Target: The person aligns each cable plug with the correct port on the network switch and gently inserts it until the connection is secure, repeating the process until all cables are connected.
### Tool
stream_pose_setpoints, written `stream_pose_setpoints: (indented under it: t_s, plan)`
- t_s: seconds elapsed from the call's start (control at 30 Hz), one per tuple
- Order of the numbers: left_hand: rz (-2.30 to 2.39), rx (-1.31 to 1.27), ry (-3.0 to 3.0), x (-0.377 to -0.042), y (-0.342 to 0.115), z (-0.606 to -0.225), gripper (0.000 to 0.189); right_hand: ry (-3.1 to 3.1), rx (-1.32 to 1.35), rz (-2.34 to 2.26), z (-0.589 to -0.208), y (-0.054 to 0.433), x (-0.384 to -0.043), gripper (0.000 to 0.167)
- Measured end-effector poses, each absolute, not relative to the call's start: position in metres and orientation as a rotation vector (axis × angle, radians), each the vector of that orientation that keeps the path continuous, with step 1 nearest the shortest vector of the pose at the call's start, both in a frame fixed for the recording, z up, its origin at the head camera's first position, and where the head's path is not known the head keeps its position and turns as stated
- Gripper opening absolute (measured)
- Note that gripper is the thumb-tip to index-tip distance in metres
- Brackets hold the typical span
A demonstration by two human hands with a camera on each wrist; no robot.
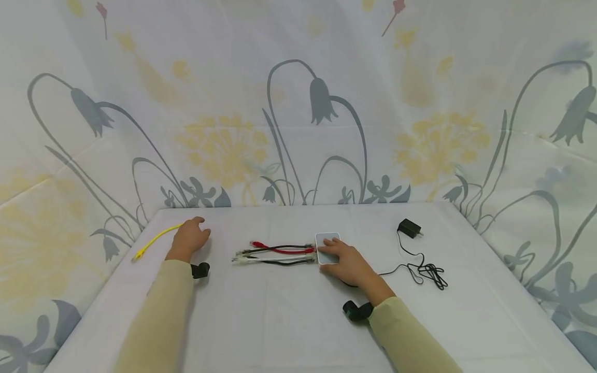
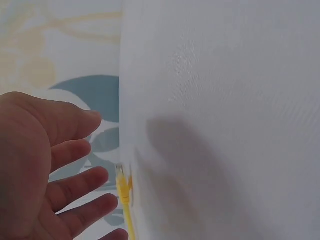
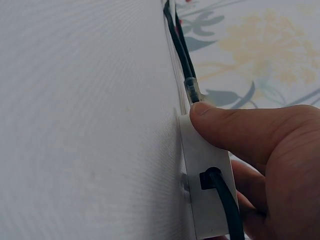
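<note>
A small white network switch (image 1: pixel 329 258) lies mid-table, and my right hand (image 1: pixel 347 264) grips it, fingers over its top and thumb on its near side. In the right wrist view, the thumb (image 3: pixel 235 127) is right at the corner of the switch (image 3: pixel 205 200), close to a clear cable plug (image 3: pixel 191 89). Several network cables, including a red one (image 1: pixel 289 252) and a white one (image 1: pixel 275 258), run left from the switch. My left hand (image 1: pixel 188 238) hovers at the left with fingers loosely spread, beside a yellow network cable (image 1: pixel 156 240). Its plug (image 2: pixel 121 185) shows past the fingertips.
A black power adapter (image 1: pixel 409 228) sits at the back right. Its thin cord (image 1: pixel 431 272) lies partly bundled and runs toward the switch. A flower-patterned curtain (image 1: pixel 298 129) rises behind the white-covered table (image 1: pixel 289 321).
</note>
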State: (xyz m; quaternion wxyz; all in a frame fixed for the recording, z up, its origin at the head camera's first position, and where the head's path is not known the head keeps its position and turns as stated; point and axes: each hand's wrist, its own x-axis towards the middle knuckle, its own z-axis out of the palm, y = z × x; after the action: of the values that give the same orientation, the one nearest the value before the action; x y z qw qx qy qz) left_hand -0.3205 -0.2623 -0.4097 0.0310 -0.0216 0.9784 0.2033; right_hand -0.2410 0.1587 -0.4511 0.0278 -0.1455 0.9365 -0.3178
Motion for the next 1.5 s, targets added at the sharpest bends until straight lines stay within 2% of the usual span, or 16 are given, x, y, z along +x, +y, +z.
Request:
stream_pose_setpoints:
  t_s: [0.5,1.13,1.5]
  plan:
    - [0.553,-0.089,2.991,-0.324,-0.277,-0.400,0.056,2.893,-0.480,-0.979,-0.451,0.160,-0.241,0.052]
    - [0.533,-0.091,2.918,-0.335,-0.299,-0.412,0.061,2.905,-0.481,-0.965,-0.455,0.161,-0.244,0.052]
    - [0.514,-0.089,2.851,-0.338,-0.300,-0.406,0.062,2.904,-0.481,-0.971,-0.455,0.161,-0.243,0.053]
